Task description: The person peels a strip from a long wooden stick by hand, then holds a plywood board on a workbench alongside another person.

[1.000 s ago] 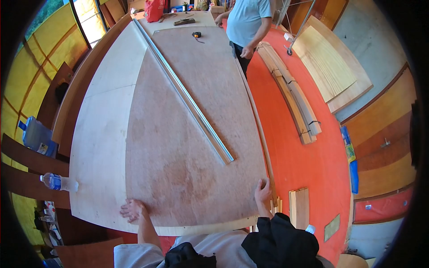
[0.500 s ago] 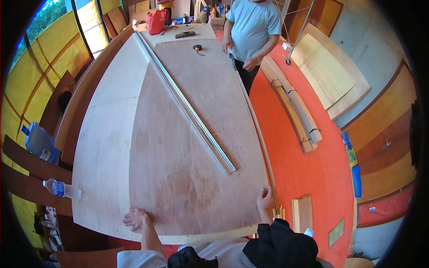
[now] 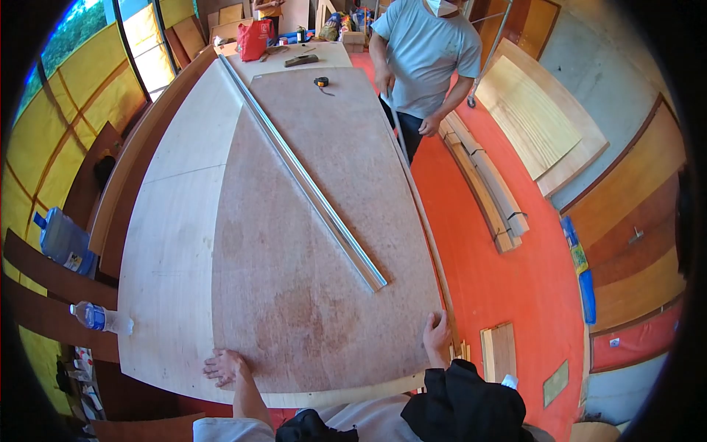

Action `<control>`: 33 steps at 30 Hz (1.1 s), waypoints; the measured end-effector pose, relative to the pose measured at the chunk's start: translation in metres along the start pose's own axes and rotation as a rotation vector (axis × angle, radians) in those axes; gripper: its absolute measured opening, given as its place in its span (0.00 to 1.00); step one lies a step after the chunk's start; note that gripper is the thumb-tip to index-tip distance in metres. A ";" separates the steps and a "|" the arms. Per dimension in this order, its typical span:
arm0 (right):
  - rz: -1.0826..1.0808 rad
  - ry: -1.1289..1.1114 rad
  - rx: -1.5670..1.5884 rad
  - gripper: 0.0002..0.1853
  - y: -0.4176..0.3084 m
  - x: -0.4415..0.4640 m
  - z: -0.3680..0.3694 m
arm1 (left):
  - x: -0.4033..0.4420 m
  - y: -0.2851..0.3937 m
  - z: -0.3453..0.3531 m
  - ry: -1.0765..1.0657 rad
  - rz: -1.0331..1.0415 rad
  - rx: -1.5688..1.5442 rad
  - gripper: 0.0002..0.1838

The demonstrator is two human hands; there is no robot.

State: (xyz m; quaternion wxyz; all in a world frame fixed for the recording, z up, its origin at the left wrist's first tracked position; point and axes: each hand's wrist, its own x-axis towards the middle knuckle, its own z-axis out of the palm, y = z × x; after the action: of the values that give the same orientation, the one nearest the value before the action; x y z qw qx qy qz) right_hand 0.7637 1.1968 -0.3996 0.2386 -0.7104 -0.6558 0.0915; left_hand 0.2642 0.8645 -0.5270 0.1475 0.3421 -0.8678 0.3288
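A brown plywood sheet [image 3: 309,214] lies over a paler plywood sheet [image 3: 173,191] in front of me. My left hand [image 3: 224,367] rests flat with fingers spread across the seam near the front edge. At the right front corner, my right hand [image 3: 437,337] curls around the brown sheet's edge. A long shiny metal bar [image 3: 309,180] lies diagonally on the brown sheet, away from both hands. Across the right edge stands another person [image 3: 427,59] in a grey shirt, one hand on a long, thin grey tool [image 3: 399,125] that reaches down beside the sheet's edge.
A tape measure [image 3: 322,82] and a hand plane [image 3: 302,60] lie toward the far end, near a red bag [image 3: 254,40]. A water bottle [image 3: 99,317] lies at the left edge. Bundled timber [image 3: 482,180] sits on the red floor [image 3: 471,295] to the right.
The other person has leaned in and shifted slightly right, and the long grey tool now shows at the sheet's edge. My hands stay in place.
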 end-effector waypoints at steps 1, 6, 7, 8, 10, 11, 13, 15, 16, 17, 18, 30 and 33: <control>0.016 -0.019 0.003 0.29 -0.001 0.000 -0.001 | 0.000 -0.005 -0.008 -0.158 0.029 -0.015 0.37; 0.031 -0.014 0.023 0.28 -0.005 0.000 -0.005 | 0.013 -0.043 -0.090 -0.620 0.095 -0.494 0.37; 0.018 0.007 0.027 0.28 -0.005 0.000 -0.004 | 0.009 -0.026 -0.055 -0.379 0.053 -0.242 0.37; 0.020 0.006 0.037 0.28 -0.004 0.000 -0.004 | 0.003 -0.008 -0.018 -0.137 0.007 0.007 0.37; 0.021 0.006 0.059 0.28 -0.006 0.001 -0.005 | 0.000 0.002 0.000 0.095 -0.032 0.239 0.37; 0.017 0.010 0.045 0.28 -0.006 0.001 -0.004 | 0.000 0.005 0.005 0.083 -0.025 0.224 0.37; 0.009 0.018 0.014 0.28 0.000 0.002 0.002 | 0.005 -0.011 -0.027 -0.138 0.021 -0.031 0.36; 0.018 0.019 0.000 0.28 -0.002 0.001 0.001 | 0.012 -0.036 -0.073 -0.555 0.094 -0.513 0.36; 0.023 0.019 -0.008 0.29 -0.001 0.001 0.002 | 0.014 -0.027 -0.055 -0.116 0.044 -0.627 0.36; 0.022 0.021 -0.003 0.29 -0.002 0.001 0.001 | 0.014 -0.027 -0.055 -0.116 0.044 -0.627 0.36; 0.021 0.023 0.002 0.29 -0.001 0.001 0.003 | 0.014 -0.028 -0.056 -0.118 0.040 -0.633 0.36; 0.043 0.015 0.013 0.30 0.002 0.000 0.006 | 0.012 -0.040 -0.083 -0.554 0.078 -0.520 0.36; 0.032 0.024 0.020 0.30 0.002 0.000 0.006 | 0.013 -0.044 -0.093 -0.570 0.085 -0.505 0.36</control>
State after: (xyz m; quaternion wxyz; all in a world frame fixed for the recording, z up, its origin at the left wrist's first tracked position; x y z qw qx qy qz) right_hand 0.7628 1.1982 -0.4057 0.2523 -0.7195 -0.6403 0.0934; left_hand 0.2879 0.8963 -0.4314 -0.0336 0.3364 -0.9411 0.0022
